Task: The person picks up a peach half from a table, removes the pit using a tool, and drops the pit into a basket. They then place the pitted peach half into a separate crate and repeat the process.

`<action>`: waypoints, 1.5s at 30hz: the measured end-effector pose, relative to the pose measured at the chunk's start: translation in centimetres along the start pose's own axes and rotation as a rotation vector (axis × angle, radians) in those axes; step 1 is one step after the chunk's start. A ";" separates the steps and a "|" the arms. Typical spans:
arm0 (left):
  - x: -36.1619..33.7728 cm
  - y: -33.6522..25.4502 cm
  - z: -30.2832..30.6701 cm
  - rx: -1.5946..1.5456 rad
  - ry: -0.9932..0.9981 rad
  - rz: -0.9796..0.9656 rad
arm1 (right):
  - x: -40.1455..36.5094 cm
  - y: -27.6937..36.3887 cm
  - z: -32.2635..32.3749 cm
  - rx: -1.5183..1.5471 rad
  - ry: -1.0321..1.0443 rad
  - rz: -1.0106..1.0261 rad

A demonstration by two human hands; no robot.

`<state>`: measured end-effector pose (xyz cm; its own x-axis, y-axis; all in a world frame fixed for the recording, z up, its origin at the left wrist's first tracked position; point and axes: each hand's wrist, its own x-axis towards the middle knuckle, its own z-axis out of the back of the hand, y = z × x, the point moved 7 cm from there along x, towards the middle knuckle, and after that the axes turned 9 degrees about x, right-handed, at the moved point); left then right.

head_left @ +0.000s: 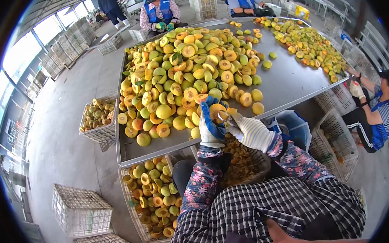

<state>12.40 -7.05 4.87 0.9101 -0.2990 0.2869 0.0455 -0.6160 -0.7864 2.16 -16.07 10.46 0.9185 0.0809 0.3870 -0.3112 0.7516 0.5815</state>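
So we've got a crate of orange-brown scraps [240, 161] right below our hands. Our gloved left hand [210, 125] is curled partway round a halved fruit [217, 111] over the table edge, and our right hand [252, 131] is closed snugly on a looped metal tool [224, 117] at it. Past that, heaped fruit [179, 74] covers the metal table [280, 79], two blue-vested people beyond.

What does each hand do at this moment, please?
Left hand: closed around a cut fruit.
Right hand: closed on a metal tool, its ring end at the fruit.
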 end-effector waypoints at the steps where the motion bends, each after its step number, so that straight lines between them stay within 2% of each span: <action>1: -0.2 0.0 -0.2 -0.007 0.010 0.015 | 0.2 -0.1 -0.4 -0.061 -0.003 -0.041; 3: -0.2 0.2 1.1 0.432 -0.036 -0.172 | 0.3 -0.5 -1.1 -0.176 -0.006 -0.123; 7: -0.4 0.1 2.0 0.397 -0.052 -0.115 | 0.4 0.4 -2.9 -0.235 0.029 -0.029; 10: -1.8 -4.3 0.6 0.697 -0.024 -0.238 | 0.7 0.3 -4.0 -0.283 0.077 -0.057; 12: -2.1 -4.6 1.0 0.705 -0.071 -0.270 | 0.6 0.4 -4.3 -0.316 0.073 -0.028; 15: -1.9 -4.4 1.8 0.478 -0.104 -0.145 | 1.1 1.2 -4.2 -0.292 0.058 0.003; 17: -1.9 -4.8 1.8 0.458 -0.112 -0.117 | 1.3 1.9 -4.0 -0.247 0.043 0.004; 18: -2.0 -5.5 1.7 0.554 -0.115 -0.160 | 1.3 2.3 -3.9 -0.224 0.030 -0.001; 20: -1.3 -2.0 2.6 -0.166 -0.141 0.112 | 1.4 2.5 -4.0 -0.216 0.017 -0.003; 22: -2.1 -5.4 1.5 0.205 -0.180 -0.072 | 1.5 1.8 -4.3 -0.206 0.024 0.000; 25: -1.4 -3.0 2.0 0.187 -0.198 0.011 | 0.6 0.4 -4.6 -0.190 0.026 -0.035; 30: -1.4 -2.6 0.6 0.141 -0.201 0.045 | 0.4 -1.1 -3.9 -0.217 0.019 -0.040; 32: -0.9 1.0 1.1 -0.172 -0.241 0.210 | 0.2 -1.9 -3.9 -0.224 0.030 -0.062; 35: -1.1 1.8 1.3 -0.140 -0.220 0.245 | -0.1 -2.2 -4.1 -0.216 0.068 -0.050; 36: -1.1 2.0 1.6 -0.100 -0.284 0.238 | -0.3 -2.3 -4.3 -0.187 0.096 -0.069; 39: -1.2 2.2 2.1 -0.058 -0.207 0.212 | -1.2 -2.8 -5.2 -0.095 0.059 -0.044; 42: -1.5 2.8 1.9 -0.089 -0.225 0.286 | -1.3 -3.7 -5.7 -0.064 0.170 -0.080; 45: -1.0 2.1 2.0 0.373 -0.044 0.168 | -1.0 -4.4 -5.2 0.020 0.263 -0.159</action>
<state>12.37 -6.57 1.83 0.9341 -0.3363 0.1198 0.0331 -0.2525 -0.9670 3.94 -16.07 3.77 0.9869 0.1319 0.0932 -0.1609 0.7553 0.6353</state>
